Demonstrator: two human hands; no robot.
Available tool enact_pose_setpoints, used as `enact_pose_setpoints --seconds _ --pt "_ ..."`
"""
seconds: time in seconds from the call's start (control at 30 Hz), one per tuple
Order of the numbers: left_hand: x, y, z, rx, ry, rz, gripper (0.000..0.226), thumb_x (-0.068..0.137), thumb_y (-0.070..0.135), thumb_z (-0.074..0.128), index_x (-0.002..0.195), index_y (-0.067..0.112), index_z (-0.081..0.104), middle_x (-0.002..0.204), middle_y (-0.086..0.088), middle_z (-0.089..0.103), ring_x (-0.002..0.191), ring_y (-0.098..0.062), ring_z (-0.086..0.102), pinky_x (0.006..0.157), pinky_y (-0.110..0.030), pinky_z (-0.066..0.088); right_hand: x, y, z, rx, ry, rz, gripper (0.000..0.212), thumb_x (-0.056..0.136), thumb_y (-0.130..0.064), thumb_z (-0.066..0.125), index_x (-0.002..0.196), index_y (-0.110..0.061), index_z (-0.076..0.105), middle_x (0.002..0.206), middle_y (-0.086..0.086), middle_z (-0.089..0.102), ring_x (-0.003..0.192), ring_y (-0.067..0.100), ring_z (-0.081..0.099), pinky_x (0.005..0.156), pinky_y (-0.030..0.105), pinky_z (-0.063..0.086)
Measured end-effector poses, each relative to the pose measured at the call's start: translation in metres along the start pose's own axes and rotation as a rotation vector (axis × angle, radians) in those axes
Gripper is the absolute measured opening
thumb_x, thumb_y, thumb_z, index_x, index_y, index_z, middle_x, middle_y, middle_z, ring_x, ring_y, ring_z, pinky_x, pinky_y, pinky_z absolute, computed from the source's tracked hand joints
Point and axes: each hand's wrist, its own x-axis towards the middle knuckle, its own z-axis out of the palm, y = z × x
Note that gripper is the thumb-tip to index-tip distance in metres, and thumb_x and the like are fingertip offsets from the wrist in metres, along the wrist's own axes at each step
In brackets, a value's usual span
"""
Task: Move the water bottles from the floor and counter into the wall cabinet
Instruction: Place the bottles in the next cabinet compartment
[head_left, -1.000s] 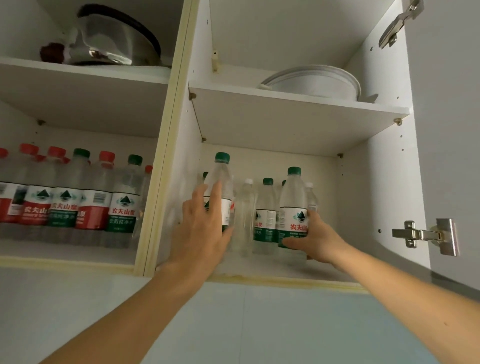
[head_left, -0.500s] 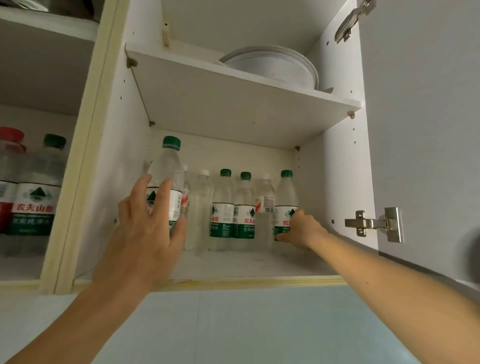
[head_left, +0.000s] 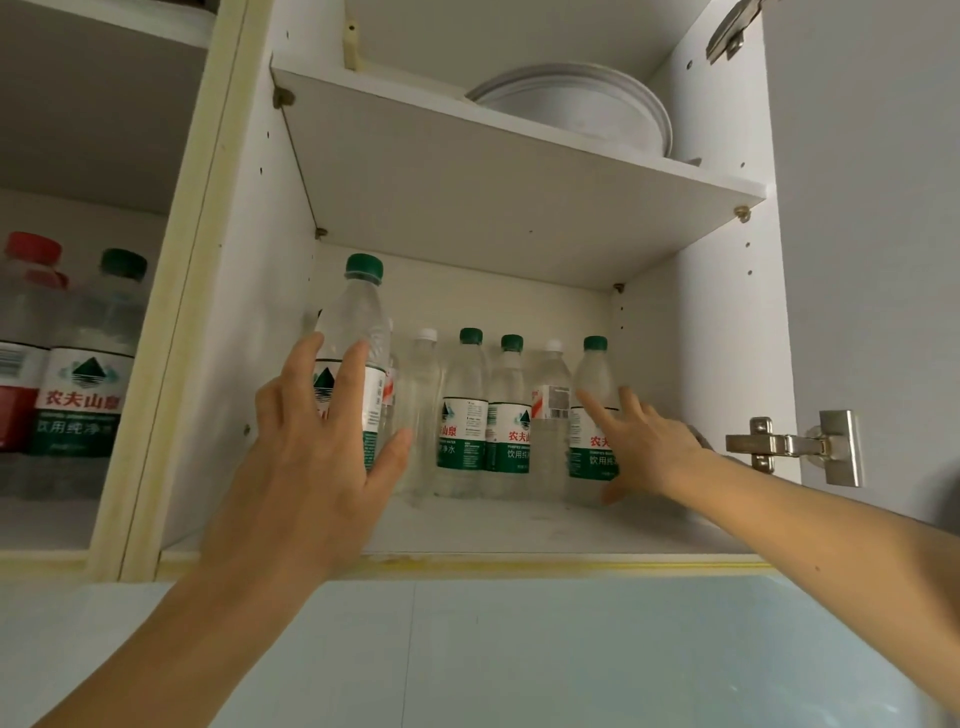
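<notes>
In the wall cabinet (head_left: 519, 530), my left hand (head_left: 322, 457) grips a green-capped water bottle (head_left: 358, 327) upright at the front left of the lower shelf, fingers on its label and thumb on its right side. A row of several water bottles (head_left: 467, 405) with green and white caps stands along the back. My right hand (head_left: 649, 447) reaches to the rightmost green-capped bottle (head_left: 592, 374). Its fingers are spread and straight, with the index fingertip touching the bottle's label.
White plates (head_left: 582, 104) lie on the upper shelf (head_left: 493, 197). The left compartment holds more bottles (head_left: 83, 395) with red and green caps. The open door (head_left: 883, 260) with its metal hinge (head_left: 789, 447) stands to the right. Pale wall tiles lie below.
My right hand has let go of the rightmost bottle, and its fingers have spread open. My left hand still holds its bottle at the front left of the shelf.
</notes>
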Motion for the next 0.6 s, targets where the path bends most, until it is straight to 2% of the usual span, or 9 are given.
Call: enact_pose_setpoints --seconds 0.1,0.2,0.3,0.4,0.6 --pt "-0.001 -0.002 0.002 -0.008 0.001 0.002 0.079 0.088 0.066 0.030 0.156 0.029 0.015 0.162 -0.001 0.005 0.141 -0.033 0.024 0.096 -0.055 0.051 0.003 -0.002 0.006 -0.102 0.024 -0.018 0.145 0.064 -0.068 0.083 0.157 -0.030 -0.022 0.154 0.024 0.027 0.138 0.039 0.039 0.103 0.049 0.048" --pt "-0.001 -0.003 0.003 -0.014 0.013 0.006 0.080 0.088 0.067 0.032 0.156 0.028 0.018 0.161 0.000 0.007 0.140 -0.034 0.024 0.094 -0.057 0.051 0.008 -0.001 0.009 -0.273 0.064 -0.001 0.144 0.064 -0.081 0.073 0.158 -0.024 -0.021 0.157 0.026 0.025 0.146 0.045 0.022 0.114 0.057 0.032" --pt "0.000 -0.004 0.004 -0.015 0.016 0.006 0.079 0.088 0.065 0.036 0.155 0.026 0.020 0.161 -0.002 0.011 0.138 -0.036 0.025 0.094 -0.060 0.050 0.014 0.000 0.016 -0.350 0.092 0.017 0.144 0.065 -0.087 0.066 0.159 -0.017 -0.018 0.162 0.029 0.012 0.151 0.047 0.009 0.117 0.064 0.020" --pt "0.000 -0.004 0.006 -0.023 0.036 0.016 0.075 0.089 0.062 0.040 0.153 0.025 0.024 0.159 -0.004 0.016 0.135 -0.039 0.030 0.091 -0.061 0.052 0.022 0.002 0.026 -0.380 0.098 0.007 0.140 0.072 -0.084 0.063 0.158 -0.008 -0.020 0.165 0.029 0.001 0.154 0.044 0.000 0.119 0.067 0.012" --pt "0.001 -0.008 0.008 -0.027 0.049 0.011 0.074 0.089 0.061 0.042 0.152 0.027 0.025 0.159 -0.001 0.015 0.134 -0.038 0.033 0.088 -0.060 0.052 0.032 0.003 0.032 -0.382 0.071 0.008 0.142 0.075 -0.081 0.063 0.155 0.000 -0.023 0.166 0.029 -0.006 0.155 0.043 -0.007 0.120 0.068 0.006"
